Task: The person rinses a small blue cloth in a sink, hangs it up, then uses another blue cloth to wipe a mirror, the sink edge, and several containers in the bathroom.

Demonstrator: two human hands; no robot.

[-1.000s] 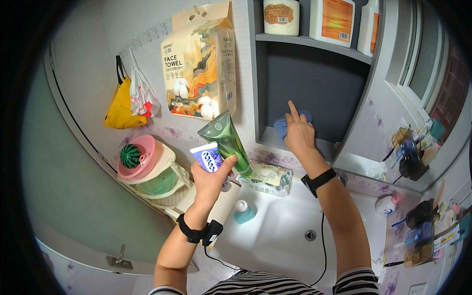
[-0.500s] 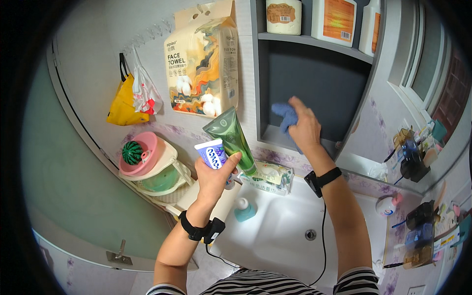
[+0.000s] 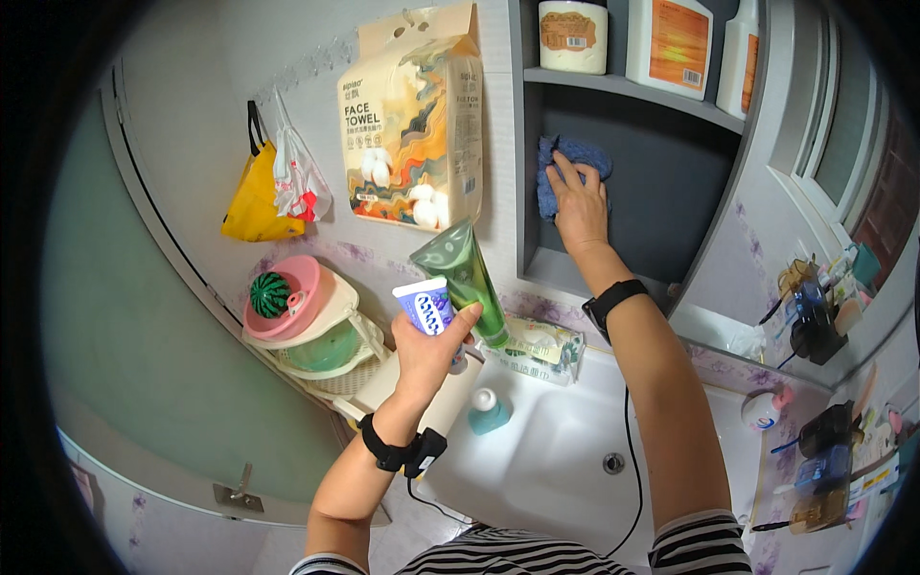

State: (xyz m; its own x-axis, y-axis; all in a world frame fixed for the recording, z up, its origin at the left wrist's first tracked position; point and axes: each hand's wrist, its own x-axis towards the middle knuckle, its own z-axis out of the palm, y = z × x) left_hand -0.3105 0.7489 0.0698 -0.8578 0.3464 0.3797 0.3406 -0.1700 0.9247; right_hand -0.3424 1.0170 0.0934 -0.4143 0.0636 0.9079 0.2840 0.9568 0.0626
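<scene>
In my left hand [image 3: 429, 362] are two squeeze tubes, gripped together above the sink's left side. One is a small purple and white tube [image 3: 422, 305]; behind it leans a larger translucent green tube [image 3: 465, 273], cap end down. My right hand [image 3: 582, 213] reaches into the grey wall shelf [image 3: 671, 172]. Its fingers press a crumpled blue cloth [image 3: 565, 153] against the left part of the shelf's back panel. My palm and fingers hide part of the cloth.
On the upper shelf stand a white jar [image 3: 573, 38] and white bottles [image 3: 668, 46]. A towel package [image 3: 412, 134] hangs left. Below lie the white sink [image 3: 546, 460], a blue pump bottle [image 3: 489, 412] and a wipes packet [image 3: 537, 350]. Pink and green basins [image 3: 307, 287] sit on a rack.
My right hand has moved up against the shelf's back panel, and the blue cloth is now spread wider under the fingers. The left hand keeps both tubes. The view has shifted slightly.
</scene>
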